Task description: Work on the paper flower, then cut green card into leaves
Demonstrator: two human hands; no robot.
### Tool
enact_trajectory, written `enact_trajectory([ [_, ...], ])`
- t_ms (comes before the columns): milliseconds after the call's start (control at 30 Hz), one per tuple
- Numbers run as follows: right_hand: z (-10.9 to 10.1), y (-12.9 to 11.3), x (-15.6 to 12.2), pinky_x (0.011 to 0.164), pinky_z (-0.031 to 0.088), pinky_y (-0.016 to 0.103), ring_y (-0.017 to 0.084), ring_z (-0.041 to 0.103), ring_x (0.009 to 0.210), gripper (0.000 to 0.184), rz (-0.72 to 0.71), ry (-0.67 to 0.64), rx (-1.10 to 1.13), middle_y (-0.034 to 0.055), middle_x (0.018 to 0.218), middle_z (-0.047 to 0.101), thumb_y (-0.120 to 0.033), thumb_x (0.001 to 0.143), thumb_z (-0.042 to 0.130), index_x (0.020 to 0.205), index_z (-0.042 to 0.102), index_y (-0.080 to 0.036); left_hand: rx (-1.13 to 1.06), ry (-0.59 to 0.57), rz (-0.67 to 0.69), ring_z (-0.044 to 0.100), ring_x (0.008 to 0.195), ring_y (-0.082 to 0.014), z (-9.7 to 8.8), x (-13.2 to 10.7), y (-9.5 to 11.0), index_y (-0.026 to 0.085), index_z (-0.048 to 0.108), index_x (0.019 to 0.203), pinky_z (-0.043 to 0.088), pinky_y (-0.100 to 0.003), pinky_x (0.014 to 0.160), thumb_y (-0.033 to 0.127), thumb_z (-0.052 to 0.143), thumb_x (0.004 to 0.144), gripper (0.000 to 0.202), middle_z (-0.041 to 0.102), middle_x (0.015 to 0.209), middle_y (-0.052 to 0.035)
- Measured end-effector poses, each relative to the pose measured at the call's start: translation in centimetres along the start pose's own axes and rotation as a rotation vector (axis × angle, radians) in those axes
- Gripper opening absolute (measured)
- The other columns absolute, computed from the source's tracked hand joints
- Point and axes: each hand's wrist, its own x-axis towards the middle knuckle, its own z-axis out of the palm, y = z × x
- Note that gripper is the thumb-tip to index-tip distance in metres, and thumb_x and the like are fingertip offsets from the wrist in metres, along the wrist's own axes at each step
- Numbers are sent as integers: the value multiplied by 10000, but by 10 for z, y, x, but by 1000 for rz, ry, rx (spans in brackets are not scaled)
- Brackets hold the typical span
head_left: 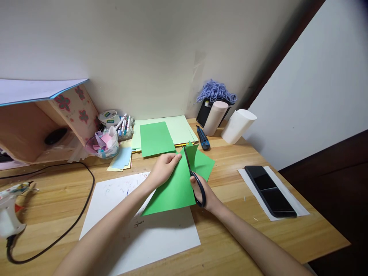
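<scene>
My left hand [164, 168] pinches the upper left edge of a green paper sheet [175, 191], held tilted above the desk. In my right hand [205, 193] are dark-handled scissors [200, 191], their blades across the sheet near its right side. A strip of the green paper curls up to the right of the blades. Another piece of green paper [205, 163] shows behind the scissors. Beneath the held sheet lies a white board or sheet [115, 214] with pen marks.
A green rectangle [156, 138] rests on a pale green paper stack [184, 128]. A box cutter [203, 138] lies right of it. A phone [270, 191] sits at the right, a glue gun [11, 211] with its cord [71, 226] at the left. A tub of scraps [102, 143] stands behind.
</scene>
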Motion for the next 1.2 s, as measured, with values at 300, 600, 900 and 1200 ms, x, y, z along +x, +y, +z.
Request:
enact_trajectory([
  [300, 2, -2, 0, 503, 366, 242, 123, 401, 525, 496, -6, 21, 36, -20, 565, 433, -679, 765, 336, 680, 411, -195, 35, 5, 7, 337, 504, -95, 1, -2, 2, 167, 415, 588, 275, -210, 470, 498, 410, 800, 393, 381, 541, 44],
  [600, -11, -10, 3, 317, 345, 202, 82, 415, 332, 413, 198, -103, 212, -75, 477, 379, -596, 747, 480, 672, 403, -197, 313, 254, 143, 345, 524, -102, -6, 1, -5, 169, 395, 559, 259, -219, 492, 452, 368, 842, 401, 381, 525, 36],
  [900, -71, -10, 24, 408, 456, 208, 79, 454, 484, 389, 188, 143, 99, -48, 618, 455, -459, 591, 699, 767, 516, -164, 226, 86, -110, 585, 690, -179, -14, 10, -24, 154, 472, 966, 441, -286, 602, 496, 366, 837, 380, 607, 775, -56],
  [1200, -120, 40, 35, 610, 439, 277, 198, 591, 711, 172, 77, 303, -651, 41, 747, 648, -318, 686, 604, 795, 612, -185, 1212, 248, 212, 546, 958, -261, -77, 29, -60, 177, 530, 995, 413, -339, 772, 153, 486, 772, 230, 581, 1039, -107],
])
